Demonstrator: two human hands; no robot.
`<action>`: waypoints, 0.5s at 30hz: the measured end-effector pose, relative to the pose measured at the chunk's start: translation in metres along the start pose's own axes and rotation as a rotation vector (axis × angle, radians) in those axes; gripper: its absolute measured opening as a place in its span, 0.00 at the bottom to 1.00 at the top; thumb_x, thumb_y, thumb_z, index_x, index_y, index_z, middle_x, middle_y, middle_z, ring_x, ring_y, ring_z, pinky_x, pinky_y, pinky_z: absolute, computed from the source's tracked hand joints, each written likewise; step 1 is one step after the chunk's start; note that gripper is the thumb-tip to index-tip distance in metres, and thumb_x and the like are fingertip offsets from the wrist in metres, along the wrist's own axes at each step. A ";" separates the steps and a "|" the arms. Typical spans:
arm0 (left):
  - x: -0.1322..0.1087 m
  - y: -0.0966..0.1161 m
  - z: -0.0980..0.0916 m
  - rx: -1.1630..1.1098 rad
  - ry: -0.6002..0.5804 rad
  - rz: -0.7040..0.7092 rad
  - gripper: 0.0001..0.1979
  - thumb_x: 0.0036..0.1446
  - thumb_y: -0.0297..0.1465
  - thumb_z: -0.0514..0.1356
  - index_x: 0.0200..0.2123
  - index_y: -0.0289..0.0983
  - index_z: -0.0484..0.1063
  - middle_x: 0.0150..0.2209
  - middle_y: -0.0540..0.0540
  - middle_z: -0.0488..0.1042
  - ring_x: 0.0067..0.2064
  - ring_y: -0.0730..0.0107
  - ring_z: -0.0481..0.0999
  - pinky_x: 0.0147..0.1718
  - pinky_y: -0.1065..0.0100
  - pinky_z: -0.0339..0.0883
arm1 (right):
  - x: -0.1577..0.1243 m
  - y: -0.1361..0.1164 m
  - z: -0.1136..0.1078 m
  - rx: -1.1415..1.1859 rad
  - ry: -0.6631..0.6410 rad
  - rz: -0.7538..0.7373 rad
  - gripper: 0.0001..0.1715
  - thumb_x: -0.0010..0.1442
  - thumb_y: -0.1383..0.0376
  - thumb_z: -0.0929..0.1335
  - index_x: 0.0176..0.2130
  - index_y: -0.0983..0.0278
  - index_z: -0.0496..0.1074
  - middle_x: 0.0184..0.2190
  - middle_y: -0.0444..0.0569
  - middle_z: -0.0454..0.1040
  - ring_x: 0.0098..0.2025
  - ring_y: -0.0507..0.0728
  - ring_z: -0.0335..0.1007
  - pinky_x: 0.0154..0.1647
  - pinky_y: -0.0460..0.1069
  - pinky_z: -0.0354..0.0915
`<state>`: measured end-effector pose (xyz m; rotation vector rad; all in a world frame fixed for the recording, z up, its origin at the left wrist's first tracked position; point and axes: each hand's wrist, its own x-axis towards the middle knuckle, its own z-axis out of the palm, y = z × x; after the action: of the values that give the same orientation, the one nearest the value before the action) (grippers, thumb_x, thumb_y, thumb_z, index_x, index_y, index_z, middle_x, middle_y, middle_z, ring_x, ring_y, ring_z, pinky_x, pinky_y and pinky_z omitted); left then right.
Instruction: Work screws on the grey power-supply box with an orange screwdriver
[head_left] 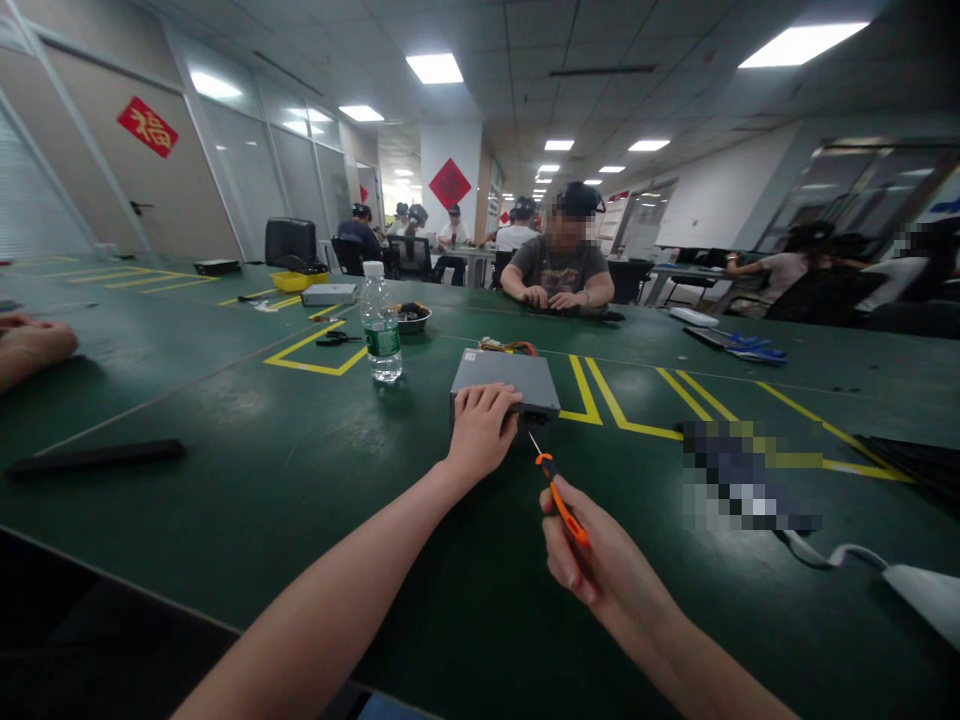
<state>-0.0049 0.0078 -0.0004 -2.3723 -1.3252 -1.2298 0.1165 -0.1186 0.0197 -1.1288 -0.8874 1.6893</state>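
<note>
A flat grey metal box lies on the green table, with coloured wires showing at its far edge. My left hand rests on the box's near left corner, fingers curled over its top. My right hand is closed round an orange-handled screwdriver. The screwdriver's thin tip points up toward the near face of the box, a little short of it.
A water bottle stands left of the box, a bowl behind it. A person sits across the table. Another person's hand lies at the far left. A dark bar lies near left; yellow tape lines cross the table.
</note>
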 end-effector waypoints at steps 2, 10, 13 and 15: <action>0.000 0.000 0.000 0.001 -0.001 -0.003 0.11 0.55 0.29 0.54 0.43 0.43 0.66 0.48 0.51 0.69 0.51 0.66 0.63 0.51 0.60 0.52 | 0.000 0.000 0.000 0.007 0.000 -0.005 0.20 0.56 0.48 0.61 0.33 0.62 0.60 0.08 0.35 0.58 0.09 0.45 0.45 0.12 0.41 0.41; 0.000 0.000 -0.001 -0.003 0.001 -0.010 0.11 0.56 0.28 0.53 0.43 0.43 0.66 0.48 0.51 0.69 0.51 0.65 0.63 0.50 0.60 0.52 | -0.009 -0.008 -0.004 -0.142 0.102 0.058 0.22 0.53 0.47 0.62 0.35 0.63 0.61 0.10 0.36 0.60 0.11 0.45 0.49 0.13 0.41 0.42; 0.001 0.000 0.000 -0.009 0.002 -0.011 0.11 0.56 0.29 0.53 0.43 0.43 0.66 0.48 0.51 0.69 0.51 0.66 0.63 0.51 0.60 0.52 | -0.020 -0.015 -0.012 -0.263 0.133 0.037 0.26 0.52 0.45 0.61 0.39 0.64 0.62 0.13 0.38 0.62 0.13 0.46 0.51 0.14 0.42 0.45; 0.000 0.000 0.000 -0.013 0.004 -0.008 0.11 0.56 0.29 0.54 0.43 0.43 0.66 0.48 0.51 0.69 0.51 0.66 0.63 0.51 0.60 0.52 | -0.024 -0.023 -0.019 -0.360 0.182 -0.082 0.28 0.53 0.45 0.60 0.42 0.64 0.62 0.18 0.39 0.63 0.14 0.46 0.52 0.14 0.43 0.47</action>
<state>-0.0050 0.0084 -0.0004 -2.3751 -1.3308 -1.2484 0.1450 -0.1317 0.0417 -1.4383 -1.1326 1.3672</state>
